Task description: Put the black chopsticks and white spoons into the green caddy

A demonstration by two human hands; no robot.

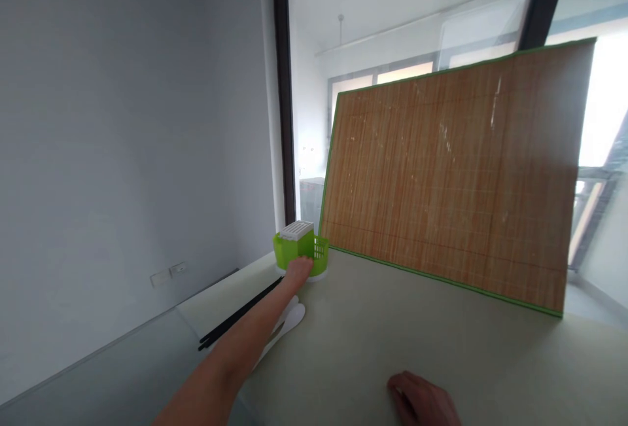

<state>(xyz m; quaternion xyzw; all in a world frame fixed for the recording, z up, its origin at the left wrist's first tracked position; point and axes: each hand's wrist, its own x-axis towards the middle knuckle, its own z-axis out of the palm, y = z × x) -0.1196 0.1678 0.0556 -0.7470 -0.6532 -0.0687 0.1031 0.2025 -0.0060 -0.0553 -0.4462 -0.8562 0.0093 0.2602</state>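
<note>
My left arm stretches across the table to a bright green plastic utensil holder point(282, 254) with a white slotted top and a white base. My left hand point(300, 269) is closed at the holder's front side, though its fingertips are mostly hidden. Beneath the forearm lie white spoons point(295, 315), partly covered by the arm, and black chopsticks point(240, 313) to their left. At the near edge of the view, my right hand point(422, 400) rests on the tabletop with its fingers curled in and nothing seen in them.
A bamboo mat point(451, 177) with green edging stands upright on the pale table point(363, 321), leaning against the glass behind. On the left is a grey wall point(122, 118) with sockets point(169, 274). A dark window frame post point(285, 86) rises behind the holder.
</note>
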